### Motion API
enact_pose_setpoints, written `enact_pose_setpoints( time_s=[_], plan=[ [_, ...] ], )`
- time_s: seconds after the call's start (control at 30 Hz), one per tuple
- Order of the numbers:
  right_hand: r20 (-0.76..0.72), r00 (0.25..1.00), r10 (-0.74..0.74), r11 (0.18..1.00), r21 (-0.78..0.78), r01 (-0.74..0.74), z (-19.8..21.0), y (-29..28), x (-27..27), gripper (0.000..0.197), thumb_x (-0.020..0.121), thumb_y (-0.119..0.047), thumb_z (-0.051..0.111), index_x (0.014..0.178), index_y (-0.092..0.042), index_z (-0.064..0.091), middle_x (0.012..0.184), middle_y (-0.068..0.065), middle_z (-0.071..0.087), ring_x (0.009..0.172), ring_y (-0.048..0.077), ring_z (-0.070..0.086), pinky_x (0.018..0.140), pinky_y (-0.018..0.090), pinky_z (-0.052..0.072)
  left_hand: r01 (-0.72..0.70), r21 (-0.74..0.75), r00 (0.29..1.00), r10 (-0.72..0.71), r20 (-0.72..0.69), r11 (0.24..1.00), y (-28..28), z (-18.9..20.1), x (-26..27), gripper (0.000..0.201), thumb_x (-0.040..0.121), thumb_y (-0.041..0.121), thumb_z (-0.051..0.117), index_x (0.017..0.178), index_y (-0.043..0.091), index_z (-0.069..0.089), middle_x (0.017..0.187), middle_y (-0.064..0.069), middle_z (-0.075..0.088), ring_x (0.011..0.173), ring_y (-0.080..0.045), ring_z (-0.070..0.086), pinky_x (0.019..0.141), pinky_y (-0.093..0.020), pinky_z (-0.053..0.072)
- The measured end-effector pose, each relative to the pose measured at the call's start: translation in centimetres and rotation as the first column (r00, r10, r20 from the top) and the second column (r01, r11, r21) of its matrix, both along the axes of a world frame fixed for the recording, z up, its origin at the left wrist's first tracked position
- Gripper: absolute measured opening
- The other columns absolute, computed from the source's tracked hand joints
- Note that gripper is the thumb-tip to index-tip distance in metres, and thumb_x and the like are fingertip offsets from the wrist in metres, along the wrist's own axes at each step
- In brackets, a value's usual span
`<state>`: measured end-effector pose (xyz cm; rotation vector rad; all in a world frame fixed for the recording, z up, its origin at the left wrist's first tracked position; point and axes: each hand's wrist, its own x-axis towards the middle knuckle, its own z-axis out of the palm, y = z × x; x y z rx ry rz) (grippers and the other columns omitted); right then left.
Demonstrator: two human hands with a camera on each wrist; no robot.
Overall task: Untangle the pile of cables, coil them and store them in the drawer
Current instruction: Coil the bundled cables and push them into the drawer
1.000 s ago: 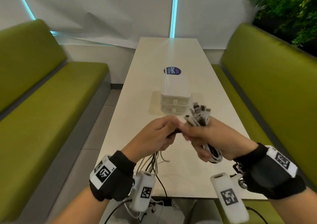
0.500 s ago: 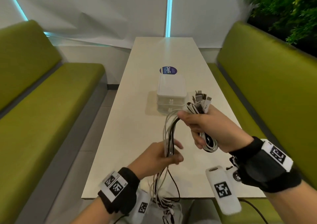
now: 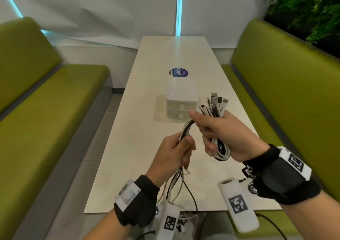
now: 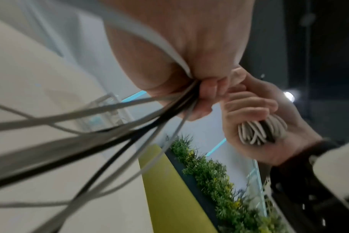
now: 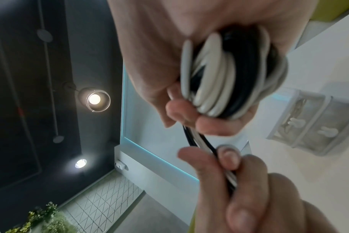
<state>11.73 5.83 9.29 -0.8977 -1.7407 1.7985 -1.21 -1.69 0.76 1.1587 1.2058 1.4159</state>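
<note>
My right hand [image 3: 217, 129] grips a coiled bundle of white and black cables [image 3: 221, 150] above the table, with the plug ends [image 3: 215, 104] sticking up past my knuckles. The coil's loops [image 5: 219, 75] fill the right wrist view. From there the loose strands [image 3: 185, 131] arc down into my left hand [image 3: 176, 151], which grips them just below and left of the right one. The cable tails [image 3: 176, 186] hang from that fist over the table's near edge. A small white drawer unit [image 3: 182, 100], both drawers closed, stands on the table behind my hands.
The long white table [image 3: 139, 147] runs away from me between two green benches [image 3: 46, 111]. A round blue sticker [image 3: 178, 72] lies beyond the drawer unit. Plants [image 3: 309, 9] stand behind the right bench.
My left hand slid down the strands away from the right hand, then came back up close to it, still holding them. The right hand kept its coil and rose slightly.
</note>
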Motion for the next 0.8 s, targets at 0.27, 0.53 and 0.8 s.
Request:
enact_pose_setpoints(
  time_s=[0.27, 0.53, 0.8],
  plan=[
    [-0.037, 0.970, -0.241, 0.939, 0.244, 0.243, -2.4, -0.5, -1.0, 0.035, 0.092, -0.040, 0.060, 0.072, -0.012, 0.054, 0.047, 0.016, 0.041, 0.040, 0.025, 0.052, 0.050, 0.035, 0.042, -0.291, 0.008, 0.953, 0.290, -0.091, 0.957, 0.0, 1.8, 1.2, 0.045, 0.101, 0.047, 0.035, 0.074, 0.014, 0.052, 0.055, 0.008, 0.035, 0.050, -0.012, 0.029, 0.049, -0.029, 0.026],
    [0.010, 0.954, -0.301, 0.910, 0.302, 0.284, -3.3, -1.5, -2.2, 0.050, 0.080, -0.066, 0.048, 0.071, -0.019, 0.061, 0.046, 0.005, 0.052, 0.042, 0.025, 0.053, 0.047, 0.045, 0.049, -0.363, 0.154, 0.869, 0.394, -0.301, 0.919, 0.4, 2.1, 2.8, 0.036, 0.104, 0.038, 0.028, 0.077, 0.023, 0.048, 0.055, 0.007, 0.046, 0.049, -0.005, 0.042, 0.049, -0.022, 0.034],
    [-0.062, 0.951, -0.302, 0.937, 0.167, 0.308, -3.1, -1.0, -2.0, 0.068, 0.073, -0.060, 0.067, 0.082, 0.005, 0.053, 0.067, 0.016, 0.050, 0.060, 0.020, 0.049, 0.058, 0.034, 0.044, -0.083, 0.112, 0.719, 0.137, -0.681, 0.990, 0.0, 2.5, 2.7, 0.088, 0.080, 0.078, 0.001, 0.124, 0.014, 0.042, 0.071, 0.003, 0.064, 0.060, -0.012, 0.061, 0.055, -0.028, 0.047]
  ],
)
